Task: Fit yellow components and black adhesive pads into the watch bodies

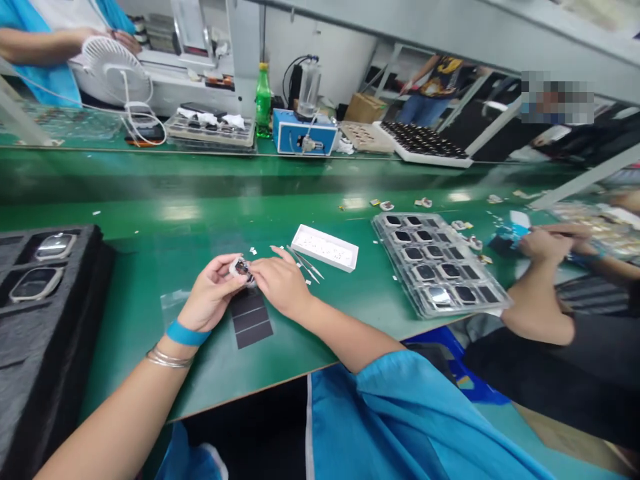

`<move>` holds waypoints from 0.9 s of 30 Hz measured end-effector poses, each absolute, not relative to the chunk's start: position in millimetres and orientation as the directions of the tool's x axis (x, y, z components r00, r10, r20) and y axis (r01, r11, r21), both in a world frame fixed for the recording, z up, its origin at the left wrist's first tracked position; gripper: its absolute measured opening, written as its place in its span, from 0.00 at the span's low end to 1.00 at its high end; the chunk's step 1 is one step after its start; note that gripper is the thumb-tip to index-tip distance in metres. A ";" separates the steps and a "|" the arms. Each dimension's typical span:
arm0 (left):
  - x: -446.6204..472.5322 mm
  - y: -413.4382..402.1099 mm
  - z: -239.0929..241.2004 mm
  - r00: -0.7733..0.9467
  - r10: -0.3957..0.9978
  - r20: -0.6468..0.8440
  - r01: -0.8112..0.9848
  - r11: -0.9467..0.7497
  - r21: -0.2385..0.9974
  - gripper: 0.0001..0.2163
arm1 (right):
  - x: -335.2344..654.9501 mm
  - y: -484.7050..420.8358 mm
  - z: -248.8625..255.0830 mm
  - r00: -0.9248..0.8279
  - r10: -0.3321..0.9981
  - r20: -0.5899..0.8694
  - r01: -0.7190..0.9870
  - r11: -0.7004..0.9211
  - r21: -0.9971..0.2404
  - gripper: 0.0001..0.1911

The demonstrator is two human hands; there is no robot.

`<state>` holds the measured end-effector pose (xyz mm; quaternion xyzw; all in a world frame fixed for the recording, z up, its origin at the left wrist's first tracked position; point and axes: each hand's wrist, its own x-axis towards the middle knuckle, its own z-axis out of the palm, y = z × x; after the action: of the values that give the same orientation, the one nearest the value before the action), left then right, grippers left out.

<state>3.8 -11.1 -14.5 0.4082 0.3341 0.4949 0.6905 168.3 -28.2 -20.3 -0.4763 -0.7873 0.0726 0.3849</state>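
My left hand (211, 293) and my right hand (280, 283) meet over the green table, both pinching a small silver watch case (242, 268) between their fingertips. Under them lies a dark strip sheet (250, 319). Tweezers (306, 264) rest just right of my right hand, beside a white rectangular tray (325, 247). A blue band and metal bangles circle my left wrist.
A black foam tray (45, 313) with watch cases sits at the left. A clear tray of cases (435, 263) lies at the right, near a co-worker's hands (543, 243). Across the belt stand a fan (116, 67), a green bottle (263, 100) and a blue box (304, 132).
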 end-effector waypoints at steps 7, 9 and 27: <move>-3.9 -8.9 2.5 0.252 0.962 -0.105 -0.490 0.220 0.844 0.23 | 167.6 -20.0 -16.5 -0.332 0.937 -0.111 -0.273 -0.208 -0.939 0.24; -6.3 -6.8 4.0 0.236 0.966 -0.101 -0.500 0.210 0.840 0.23 | 171.6 -18.0 -15.0 -0.453 0.864 -0.220 -0.285 -0.374 -0.883 0.28; -1.9 -11.6 -3.5 0.592 0.764 -0.255 -0.303 0.504 0.809 0.20 | 184.3 -24.9 -7.0 -0.119 0.935 0.336 0.074 0.345 -0.936 0.15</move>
<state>-1.9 -11.6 -3.5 0.3735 0.3088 0.3293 0.8103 184.3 -24.9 -7.0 -0.4018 -0.6273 0.4073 0.5284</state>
